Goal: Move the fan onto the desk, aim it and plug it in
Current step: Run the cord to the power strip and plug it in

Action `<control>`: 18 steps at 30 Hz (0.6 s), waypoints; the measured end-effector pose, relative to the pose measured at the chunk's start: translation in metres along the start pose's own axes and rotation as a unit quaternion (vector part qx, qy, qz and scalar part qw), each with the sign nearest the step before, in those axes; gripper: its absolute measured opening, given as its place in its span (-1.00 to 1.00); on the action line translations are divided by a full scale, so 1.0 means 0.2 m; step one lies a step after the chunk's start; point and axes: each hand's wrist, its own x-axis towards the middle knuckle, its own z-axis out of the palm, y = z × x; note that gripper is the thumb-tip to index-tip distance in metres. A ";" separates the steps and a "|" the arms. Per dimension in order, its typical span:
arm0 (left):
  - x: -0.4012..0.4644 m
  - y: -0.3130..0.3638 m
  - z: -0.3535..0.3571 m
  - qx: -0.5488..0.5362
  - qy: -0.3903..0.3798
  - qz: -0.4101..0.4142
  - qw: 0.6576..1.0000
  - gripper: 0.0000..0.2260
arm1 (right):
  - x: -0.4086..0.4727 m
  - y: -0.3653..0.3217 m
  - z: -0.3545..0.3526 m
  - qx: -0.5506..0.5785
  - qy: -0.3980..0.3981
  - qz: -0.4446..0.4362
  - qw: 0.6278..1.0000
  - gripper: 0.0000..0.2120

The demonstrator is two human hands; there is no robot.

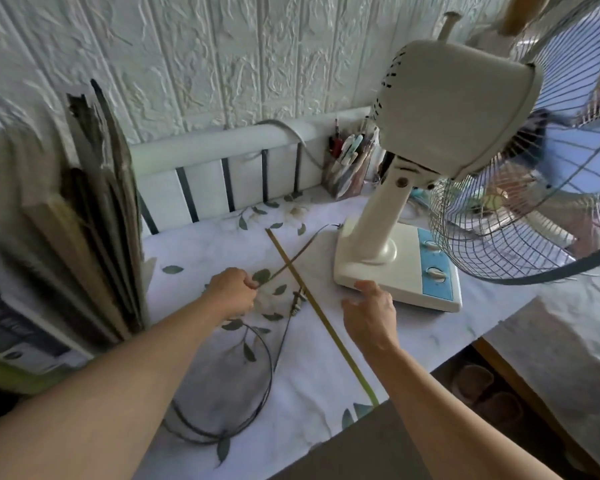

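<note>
A cream table fan (458,109) stands on the desk (201,251) at the right, its wire cage facing right and away from me. Its base (371,275) carries a blue control panel with dials. The fan's dark cord (298,252) runs from the base's back left corner across the floral desk cover to my left hand (234,291), which is closed around it. More of the cord lies looped near the front edge. My right hand (369,311) rests with fingers spread against the base's near left corner.
A long yellow ruler (321,315) lies diagonally across the desk between my hands. Books and folders (66,237) stand at the left. A pen holder (349,164) stands at the back by a white rail. The desk's front edge drops off at lower right.
</note>
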 end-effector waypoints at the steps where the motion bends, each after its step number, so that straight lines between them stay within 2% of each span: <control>1: -0.04 -0.02 -0.04 -0.024 0.001 -0.004 1.000 -0.84 | -0.01 -0.03 0.01 -0.006 -0.012 -0.006 1.000 -0.60; 5: -0.22 -0.08 -0.20 -0.043 0.006 -0.006 0.999 -0.92 | -0.09 -0.20 0.09 -0.019 -0.076 -0.074 0.994 -0.64; 9: -0.42 -0.04 -0.32 -0.093 0.011 -0.004 0.996 -0.88 | -0.20 -0.36 0.12 -0.037 -0.162 -0.185 0.969 -0.49; 12: -0.60 0.00 -0.39 -0.138 0.037 0.000 0.990 -0.84 | -0.26 -0.45 0.11 -0.097 -0.178 -0.258 0.945 -0.43; 15: -0.78 0.03 -0.47 -0.196 0.050 0.010 0.979 -0.84 | -0.32 -0.53 0.08 -0.170 -0.215 -0.327 0.905 -0.52; 18: -0.93 0.05 -0.55 -0.199 0.067 0.025 0.977 -0.81 | -0.41 -0.59 0.04 -0.149 -0.256 -0.368 0.881 -0.73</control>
